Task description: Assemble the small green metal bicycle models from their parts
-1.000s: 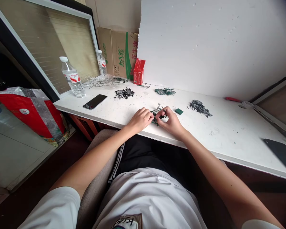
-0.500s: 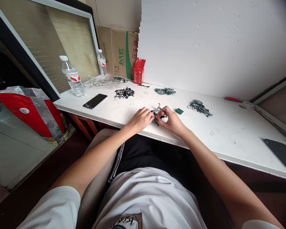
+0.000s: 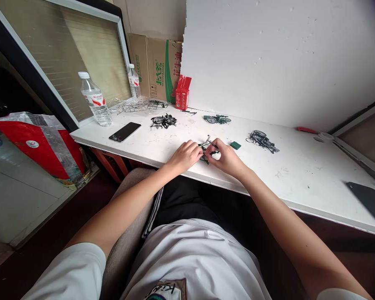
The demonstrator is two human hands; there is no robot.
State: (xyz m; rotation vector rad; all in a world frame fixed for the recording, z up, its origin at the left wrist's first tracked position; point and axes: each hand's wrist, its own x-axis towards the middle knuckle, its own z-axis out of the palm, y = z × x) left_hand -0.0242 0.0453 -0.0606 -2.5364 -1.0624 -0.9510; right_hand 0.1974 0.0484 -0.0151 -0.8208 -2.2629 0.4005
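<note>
A small green model bicycle (image 3: 203, 159) is between my hands near the table's front edge, its thin frame partly covered by my fingers. My left hand (image 3: 186, 156) is closed on the bicycle's left side. From the right, my right hand (image 3: 222, 157) pinches at the bicycle, thumb and forefinger together; a small dark piece shows by its fingers, and I cannot make out exactly what it grips. Just right of my right hand lies a small green basket-like piece (image 3: 235, 145). Farther back rests another green model bicycle (image 3: 217, 119).
Black model bicycle parts (image 3: 163, 121) and a dark model bicycle (image 3: 262, 141) lie on the white table (image 3: 300, 166). Leftward are a phone (image 3: 125, 132), a water bottle (image 3: 96, 102) and thin part frames (image 3: 140, 106). A red box (image 3: 182, 93) stands against the back board.
Both hands stay at the bicycle almost unmoved. The fingers of my right hand shift very slightly against it.
</note>
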